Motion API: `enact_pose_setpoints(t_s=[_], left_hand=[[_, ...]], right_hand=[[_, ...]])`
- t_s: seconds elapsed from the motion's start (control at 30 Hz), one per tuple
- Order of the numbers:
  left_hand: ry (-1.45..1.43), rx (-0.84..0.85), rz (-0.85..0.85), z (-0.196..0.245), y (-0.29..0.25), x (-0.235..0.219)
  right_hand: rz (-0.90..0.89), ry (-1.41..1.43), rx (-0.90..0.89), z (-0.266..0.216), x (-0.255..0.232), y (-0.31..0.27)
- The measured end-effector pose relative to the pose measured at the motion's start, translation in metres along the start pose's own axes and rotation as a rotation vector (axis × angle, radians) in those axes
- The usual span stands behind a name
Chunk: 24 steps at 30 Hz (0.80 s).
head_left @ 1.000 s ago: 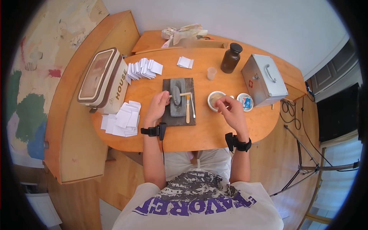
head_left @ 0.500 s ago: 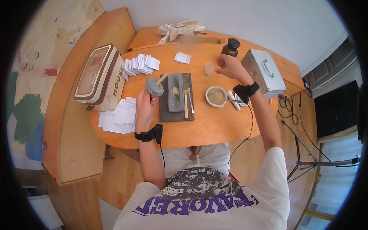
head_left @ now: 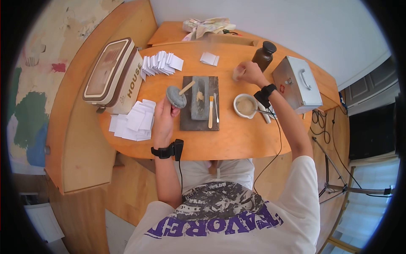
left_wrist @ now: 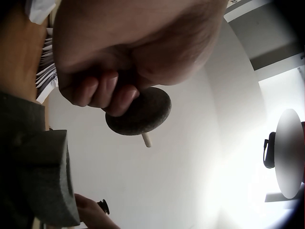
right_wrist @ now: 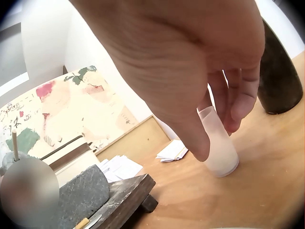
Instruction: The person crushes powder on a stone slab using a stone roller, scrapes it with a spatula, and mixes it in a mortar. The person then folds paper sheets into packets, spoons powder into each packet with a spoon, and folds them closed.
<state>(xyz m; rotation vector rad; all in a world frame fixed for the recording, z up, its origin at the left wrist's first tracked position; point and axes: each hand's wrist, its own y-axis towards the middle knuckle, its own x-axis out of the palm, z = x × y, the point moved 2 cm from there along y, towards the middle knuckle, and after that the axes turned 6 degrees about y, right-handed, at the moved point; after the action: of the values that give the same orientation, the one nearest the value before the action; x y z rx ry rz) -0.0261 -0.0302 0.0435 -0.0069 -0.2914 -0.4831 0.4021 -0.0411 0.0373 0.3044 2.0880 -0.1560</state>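
In the head view my left hand (head_left: 164,120) holds a grey stone grinding wheel (head_left: 176,97) with a wooden axle, tilted up left of the stone trough (head_left: 200,111). Tan powder lies in that trough, which stands on a dark board (head_left: 187,122). The left wrist view shows curled fingertips (left_wrist: 125,98) against the wheel's face. My right hand (head_left: 252,75) is at a small translucent plastic cup (right_wrist: 221,152) on the table, its thumb on the near side and fingers round the far side. A dark bottle (right_wrist: 281,81) stands just beyond.
A brush (head_left: 210,114) and a thin metal tool (head_left: 217,108) lie on the board. Right of it are a white mortar (head_left: 236,112) of powder, a pestle (head_left: 265,114) and a silver case (head_left: 296,84). White paper packets (head_left: 135,122) and a HOUSE box (head_left: 114,76) occupy the left.
My left hand has lifted the wheel off the trough and tilted it leftward. The right hand has gone from the mortar forward to the plastic cup and closed round it.
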Motion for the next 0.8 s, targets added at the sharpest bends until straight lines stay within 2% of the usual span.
enact_pose_setpoints(t_s=[0.1,0.17,0.2,0.27,0.4,0.47,0.8], left_hand=[[0.026,-0.004,0.033,0.002,-0.002,0.003],[0.024,-0.020,0.018,0.002,-0.002,0.000],[0.020,-0.037,-0.002,0.001,-0.003,0.000],[0.013,-0.019,0.017,0.000,-0.003,0.004],[-0.033,-0.027,0.022,0.001,-0.004,0.011],[-0.032,-0.030,-0.002,0.001,-0.006,0.009],[-0.053,-0.026,0.005,0.003,-0.012,0.005]], right_hand=[[0.024,0.111,0.022,-0.022,-0.019,-0.010],[0.113,0.189,-0.244,-0.045,-0.031,-0.027],[0.103,0.185,-0.250,-0.055,-0.036,-0.035],[0.068,0.277,-0.466,-0.083,-0.044,-0.051],[-0.027,0.200,-0.535,-0.116,-0.046,-0.072],[-0.067,0.177,-0.647,-0.126,-0.042,-0.076],[-0.160,-0.027,-0.666,-0.152,-0.027,-0.081]])
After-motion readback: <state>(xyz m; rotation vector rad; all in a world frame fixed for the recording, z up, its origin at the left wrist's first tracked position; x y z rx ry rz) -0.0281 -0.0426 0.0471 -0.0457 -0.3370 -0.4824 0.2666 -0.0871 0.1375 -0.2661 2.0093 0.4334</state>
